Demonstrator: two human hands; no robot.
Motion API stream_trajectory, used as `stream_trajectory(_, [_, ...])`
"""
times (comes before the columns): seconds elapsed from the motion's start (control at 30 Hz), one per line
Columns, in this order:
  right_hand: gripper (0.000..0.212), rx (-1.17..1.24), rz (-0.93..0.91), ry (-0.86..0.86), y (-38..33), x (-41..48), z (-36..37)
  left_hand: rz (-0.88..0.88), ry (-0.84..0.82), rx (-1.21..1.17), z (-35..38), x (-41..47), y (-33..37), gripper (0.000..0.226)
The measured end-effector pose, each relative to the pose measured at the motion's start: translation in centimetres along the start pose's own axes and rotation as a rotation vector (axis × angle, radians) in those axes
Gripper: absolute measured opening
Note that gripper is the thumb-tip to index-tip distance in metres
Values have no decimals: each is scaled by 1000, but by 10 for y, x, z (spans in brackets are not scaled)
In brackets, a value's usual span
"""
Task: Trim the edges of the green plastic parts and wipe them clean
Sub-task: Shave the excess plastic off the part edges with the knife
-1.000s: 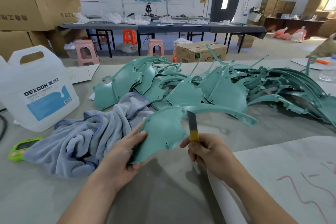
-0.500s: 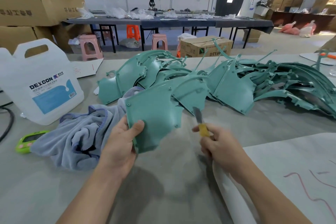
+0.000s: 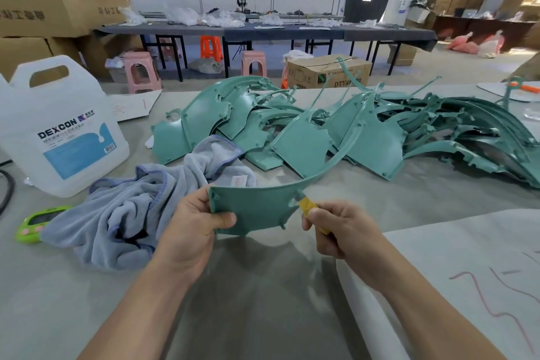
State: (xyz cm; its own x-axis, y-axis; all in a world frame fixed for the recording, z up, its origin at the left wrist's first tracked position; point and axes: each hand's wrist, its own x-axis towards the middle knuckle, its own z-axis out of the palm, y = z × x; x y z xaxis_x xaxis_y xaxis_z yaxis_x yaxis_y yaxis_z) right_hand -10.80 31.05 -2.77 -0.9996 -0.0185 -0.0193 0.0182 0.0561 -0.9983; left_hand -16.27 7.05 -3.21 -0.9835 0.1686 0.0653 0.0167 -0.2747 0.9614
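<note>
Worktable (image 3: 263, 301) with jug (image 3: 58, 131), grey cloth (image 3: 140, 207) and heap of green parts (image 3: 365, 131) behind our hands. Our left hand (image 3: 193, 225) grips one green part (image 3: 257, 210) above the worktable; our right hand (image 3: 339, 228) clasps a yellow knife (image 3: 306, 203), blade at its edge. Earlier we held the part upright, knife apart.

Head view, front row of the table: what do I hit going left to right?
Small lime-green plastic device → crumpled grey-blue towel → left hand → teal curved plastic part → yellow-handled knife → right hand → white paper sheet with red scribbles.
</note>
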Motion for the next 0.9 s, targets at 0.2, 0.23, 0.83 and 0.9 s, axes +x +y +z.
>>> stream_trajectory(0.2, [24, -294, 13, 193, -1, 1, -7, 53, -14, 11, 1, 0, 2, 57])
stream_trajectory(0.23, [23, -241, -4, 185, -2, 0, -6, 60, -13, 17, 2, 0, 2, 59])
stream_trajectory(0.83, [29, -5, -180, 281, 1, 0, 4, -301, 48, -338, 8, -2, 7, 32])
stream_trajectory(0.9, [27, -3, -256, 279, 1, 0, 12, -357, 66, -347, 9, -2, 5, 30])
